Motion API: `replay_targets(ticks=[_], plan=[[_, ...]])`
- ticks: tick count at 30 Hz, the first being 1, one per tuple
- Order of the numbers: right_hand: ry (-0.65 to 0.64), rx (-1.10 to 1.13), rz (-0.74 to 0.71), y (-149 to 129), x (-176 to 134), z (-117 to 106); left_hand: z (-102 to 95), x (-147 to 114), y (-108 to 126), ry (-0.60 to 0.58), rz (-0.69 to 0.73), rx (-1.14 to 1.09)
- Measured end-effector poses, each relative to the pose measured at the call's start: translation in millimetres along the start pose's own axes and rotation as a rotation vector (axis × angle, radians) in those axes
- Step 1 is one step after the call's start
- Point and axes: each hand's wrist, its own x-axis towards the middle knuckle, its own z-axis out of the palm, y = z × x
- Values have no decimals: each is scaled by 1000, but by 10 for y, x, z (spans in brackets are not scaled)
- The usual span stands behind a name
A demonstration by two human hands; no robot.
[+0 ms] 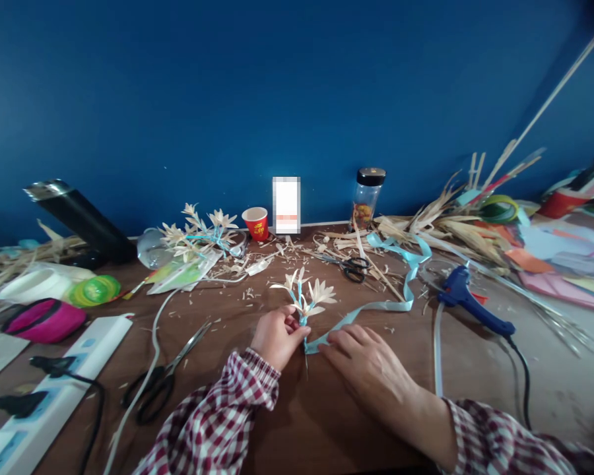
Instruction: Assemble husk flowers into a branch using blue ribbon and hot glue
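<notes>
Between the thumb and fingers of my left hand (280, 338) is the stem of a pale husk flower sprig (307, 294), its several blooms fanning out above the grip. Light blue ribbon (376, 305) meets the stem just below and trails right and back across the table in loose curves. My right hand (371, 363) pinches the ribbon close to the stem, palm down, its fingertips partly hidden. Thin wire ends poke out under the wrapped stem. Behind, a similar bunch of husk flowers (202, 232) with blue stems lies at the left.
Black-handled scissors (164, 377) lie left of my left sleeve; a second pair (352, 267) lies farther back. A blue glue gun (475, 303) with a cord is at right. A power strip (69, 389), red paper cup (256, 224), glass jar (367, 198) and dry husks (435, 218) surround the scraps.
</notes>
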Motion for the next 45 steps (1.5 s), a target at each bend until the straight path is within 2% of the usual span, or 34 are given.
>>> replay_targets(ticks=[4, 9, 13, 16, 19, 21, 25, 30, 35, 39, 42, 45], plan=[[-22, -39, 51, 18, -25, -9, -18, -17, 26, -8, 5, 7], [79, 40, 126, 190, -171, -114, -36, -3, 2, -23, 9, 2], [183, 34, 270, 563, -470, -301, -34, 34, -61, -57, 24, 16], [267, -109, 475, 949, -752, -372, -28, 51, -84, -58, 36, 22], [240, -317, 677, 1319, -963, -325, -19, 54, -95, -47, 40, 6], [195, -391, 748, 1492, -1037, -273, -11, 54, -107, -49, 41, -4], [158, -370, 726, 1626, -1094, -277, 4, 59, -127, -50, 26, -35], [312, -326, 665, 1723, -1183, -347, 9, 66, -133, -20, 15, -76], [310, -260, 578, 1811, -1252, -184, 0, 66, -123, -36, 32, -68], [312, -305, 661, 1773, -1245, -102, -15, 49, -80, -45, 29, -57], [310, -297, 706, 1758, -1250, -126, -15, 37, -64, -26, 33, -45], [376, -280, 692, 1760, -1293, -195, -13, 32, -63, -16, 32, -48]])
